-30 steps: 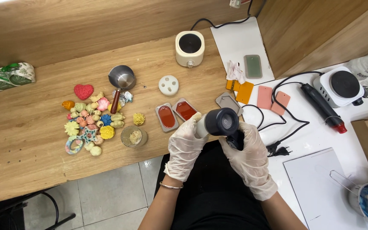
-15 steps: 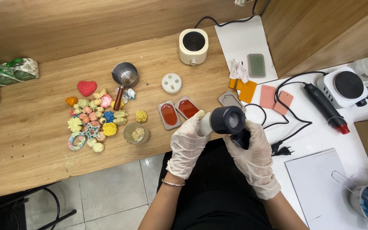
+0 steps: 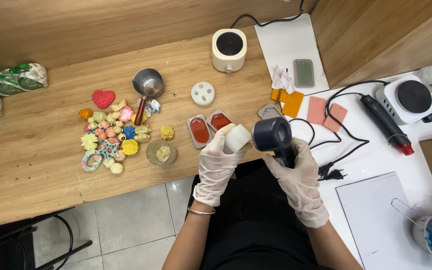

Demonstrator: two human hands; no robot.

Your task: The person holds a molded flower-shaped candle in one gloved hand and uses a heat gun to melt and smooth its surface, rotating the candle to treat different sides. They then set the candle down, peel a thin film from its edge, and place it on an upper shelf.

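Heat gun aimed at a white block held over the table edge.

The left hand, gloved, closed its fingers around a small white block, holding it up in front of the heat gun, whose dark muzzle sat just beside it, seemingly so the air would strike the block. The right hand, also gloved, wrapped fully round the gun's grip from below. Both were kept above the wooden table near two filled red moulds; a pile of small coloured shapes lay well apart to the left.
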